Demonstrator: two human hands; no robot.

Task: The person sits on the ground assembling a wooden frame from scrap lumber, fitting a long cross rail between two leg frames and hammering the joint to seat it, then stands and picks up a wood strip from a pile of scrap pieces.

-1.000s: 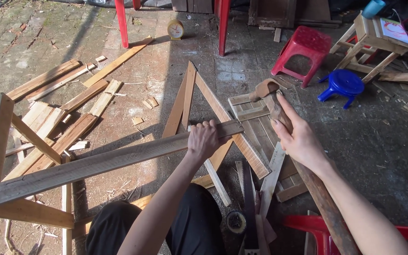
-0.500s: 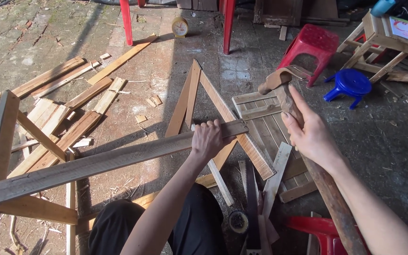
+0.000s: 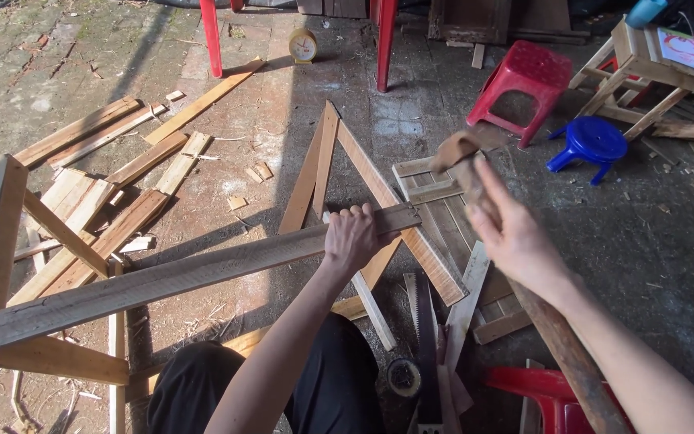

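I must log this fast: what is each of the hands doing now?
Left hand: closed on the plank.
Right hand: closed on a blurred hammer.

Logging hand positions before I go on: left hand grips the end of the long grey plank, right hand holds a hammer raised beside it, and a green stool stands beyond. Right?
Not quite. In the head view the small round stool is blue, not green. The rest stands: the left hand grips the plank near its end, and the right hand holds the hammer raised.

Bare floor [image 3: 628, 265] to my right lies open. Ahead, the triangular frame [image 3: 339, 161] and slatted panel [image 3: 435, 209] block the way; scrap boards [image 3: 106, 193] crowd left; saw [image 3: 426, 321] below.
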